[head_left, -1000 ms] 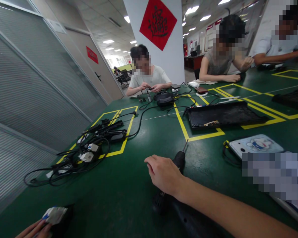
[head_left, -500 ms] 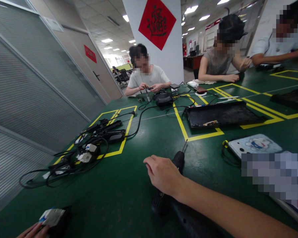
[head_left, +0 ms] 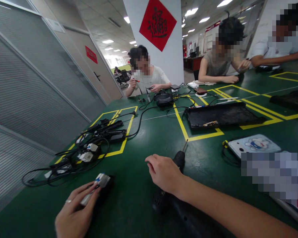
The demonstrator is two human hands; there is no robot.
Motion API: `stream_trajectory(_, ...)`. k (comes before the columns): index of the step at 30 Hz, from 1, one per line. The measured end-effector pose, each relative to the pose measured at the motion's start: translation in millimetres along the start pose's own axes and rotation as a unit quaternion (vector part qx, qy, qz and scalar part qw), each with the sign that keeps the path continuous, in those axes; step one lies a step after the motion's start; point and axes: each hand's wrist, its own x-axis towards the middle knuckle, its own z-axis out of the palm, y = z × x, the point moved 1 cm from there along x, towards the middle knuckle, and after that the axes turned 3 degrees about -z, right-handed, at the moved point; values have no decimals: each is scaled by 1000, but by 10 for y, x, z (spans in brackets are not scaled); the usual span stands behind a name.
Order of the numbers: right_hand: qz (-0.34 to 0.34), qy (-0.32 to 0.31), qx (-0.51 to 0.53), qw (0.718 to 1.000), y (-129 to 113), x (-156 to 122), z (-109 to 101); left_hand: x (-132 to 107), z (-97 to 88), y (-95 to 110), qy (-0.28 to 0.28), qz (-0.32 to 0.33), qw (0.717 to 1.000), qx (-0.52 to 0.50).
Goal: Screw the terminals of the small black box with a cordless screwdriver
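Note:
My left hand (head_left: 75, 210), with a ring on one finger, grips a small black-and-white block (head_left: 103, 180) with blue marks on its top end. It is just above or on the green table, which I cannot tell apart. My right hand (head_left: 165, 173) lies over the body of a black power drill (head_left: 180, 160), fingers curled down on its left side; the fingertips are hidden. The drill rests on its side, its bit pointing away from me, its handle partly under my forearm.
Black cables and adapters with similar white blocks (head_left: 86, 156) lie in a yellow-taped area at left. A black tray-like cover (head_left: 221, 115) sits beyond the drill. At right is a phone (head_left: 257, 145) in a pale case. Several people sit around the table; one opposite holds a small tool (head_left: 137, 81).
My left hand has come in from the lower left edge, moving right and forward with the block. My right hand and the drill have stayed put. The person opposite raised one hand.

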Motion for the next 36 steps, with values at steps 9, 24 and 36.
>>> stream_trajectory(9, 23, 61, 12, 998, 204, 164, -246, 442, 1157, 1109, -95, 164, 960, -205)
stream_trajectory(24, 2, -34, -44, 998, 974, 161, -355, 635, 1699, 1412, -197, 411, 871, -183)
stream_trajectory(36, 43, -48, -66, 996, 987, 200, -324, 649, 1686, 1373, -198, 420, 869, -170)
